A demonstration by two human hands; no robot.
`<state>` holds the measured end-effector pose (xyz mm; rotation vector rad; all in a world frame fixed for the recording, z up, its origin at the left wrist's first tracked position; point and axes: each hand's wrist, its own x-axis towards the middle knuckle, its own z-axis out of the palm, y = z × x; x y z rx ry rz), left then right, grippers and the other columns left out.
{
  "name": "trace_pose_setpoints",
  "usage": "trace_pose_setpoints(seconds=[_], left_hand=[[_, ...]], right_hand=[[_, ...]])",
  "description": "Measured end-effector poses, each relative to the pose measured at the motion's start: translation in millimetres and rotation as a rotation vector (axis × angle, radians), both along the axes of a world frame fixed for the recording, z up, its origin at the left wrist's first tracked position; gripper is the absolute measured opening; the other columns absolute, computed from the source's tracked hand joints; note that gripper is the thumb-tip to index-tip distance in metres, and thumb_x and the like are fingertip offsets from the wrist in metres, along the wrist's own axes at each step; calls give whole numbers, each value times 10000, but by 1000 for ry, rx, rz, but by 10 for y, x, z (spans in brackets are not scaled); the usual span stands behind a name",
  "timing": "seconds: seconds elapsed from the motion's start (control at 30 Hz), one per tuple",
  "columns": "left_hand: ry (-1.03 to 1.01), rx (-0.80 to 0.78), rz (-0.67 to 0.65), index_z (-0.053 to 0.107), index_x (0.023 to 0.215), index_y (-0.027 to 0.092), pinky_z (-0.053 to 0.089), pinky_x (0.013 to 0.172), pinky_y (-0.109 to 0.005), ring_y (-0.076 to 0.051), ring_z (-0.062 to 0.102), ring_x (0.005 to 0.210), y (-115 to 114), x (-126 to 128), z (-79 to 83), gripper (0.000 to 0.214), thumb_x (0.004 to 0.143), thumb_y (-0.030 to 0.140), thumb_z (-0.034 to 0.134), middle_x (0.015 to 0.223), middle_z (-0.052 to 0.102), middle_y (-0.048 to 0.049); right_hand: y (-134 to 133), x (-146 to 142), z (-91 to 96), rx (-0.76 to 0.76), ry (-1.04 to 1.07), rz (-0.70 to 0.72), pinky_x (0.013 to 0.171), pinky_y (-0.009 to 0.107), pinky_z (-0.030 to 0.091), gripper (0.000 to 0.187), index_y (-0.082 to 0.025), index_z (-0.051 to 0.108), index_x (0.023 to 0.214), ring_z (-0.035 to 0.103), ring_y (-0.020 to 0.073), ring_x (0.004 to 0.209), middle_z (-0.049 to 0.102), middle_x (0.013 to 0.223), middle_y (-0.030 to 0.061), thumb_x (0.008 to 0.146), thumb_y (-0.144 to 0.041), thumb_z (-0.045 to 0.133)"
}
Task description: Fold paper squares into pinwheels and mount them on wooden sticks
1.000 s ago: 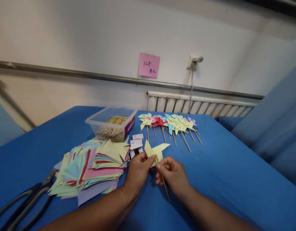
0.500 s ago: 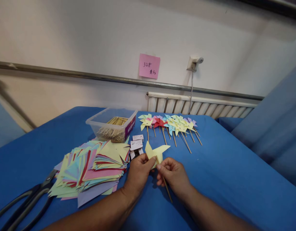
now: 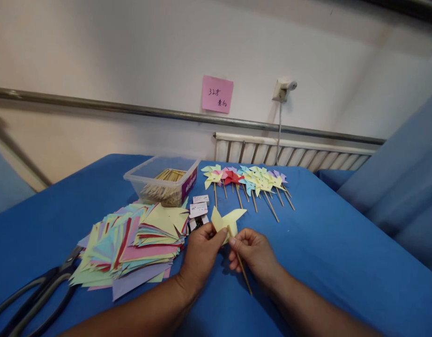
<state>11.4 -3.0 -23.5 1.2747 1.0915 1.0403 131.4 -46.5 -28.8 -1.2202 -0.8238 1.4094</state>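
Where the stick point(image 3: 243, 271) meets the paper pinwheel point(image 3: 232, 218): a two-handed hold

With the pinwheel as the dial's centre, the scissors point(image 3: 49, 285) lie nearest me, toward 8 o'clock, untouched. The stick's free end points between 5 and 6. My right hand point(image 3: 253, 252), near 5, is closed on the stick just below the blades; my left hand point(image 3: 204, 248), near 7, is clamped on the yellow paper, thumb on its near side. The pinwheel is thus held between my hands, over the blue cover point(image 3: 324, 243). Any pin at the hub is too small to tell.

I judge the hold best when the left pinch stays flat and light, sparing the blades a crease, while the right braces the stick close to the hub against swivelling.

Close to 9 spreads a pile of cut paper point(image 3: 135, 248); near 10 stand small cartons point(image 3: 198, 209), then a plastic box point(image 3: 189, 185) of loose sticks point(image 3: 170, 175). At 1 lie assembled pinwheels point(image 3: 261, 180), heads away from me. Farthest, at 12, a pink note point(image 3: 217, 94) hangs on the wall.
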Motion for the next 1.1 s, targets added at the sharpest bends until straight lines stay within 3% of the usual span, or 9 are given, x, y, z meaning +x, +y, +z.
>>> trace_pose_setpoints(seconds=[0.27, 0.47, 0.73, 1.1], left_hand=[[54, 69, 27, 640, 638, 154, 367, 505, -214, -117, 479, 529, -21, 7, 21, 206, 661, 357, 657, 561, 573, 26], [135, 123, 60, 560, 550, 165, 335, 488, -213, -101, 443, 498, -17, 13, -7, 246, 670, 358, 654, 508, 501, 52], [68, 49, -20, 589, 670, 161, 390, 507, -223, -113, 489, 516, 24, 21, -32, 210, 696, 365, 630, 557, 531, 43], [123, 84, -37, 557, 617, 166, 363, 514, -222, -111, 481, 516, 8, 11, -21, 249, 730, 382, 608, 535, 514, 43]], right_hand=[[-1, 9, 13, -6, 3, -3, 337, 167, 381, 471, -166, 463, 646, 552, 102, 342, 610, 458, -14, 563, -546, 730], [9, 23, -15, 3, 21, 11, 345, 171, 384, 451, -167, 461, 650, 565, 111, 356, 613, 464, -15, 584, -522, 730], [23, 23, -56, 53, -32, -16, 325, 151, 357, 436, -163, 476, 650, 526, 81, 322, 580, 434, -35, 648, -554, 670], [34, 32, -94, 42, -15, -30, 302, 152, 349, 439, -159, 481, 625, 517, 81, 305, 568, 430, -30, 700, -570, 615]])
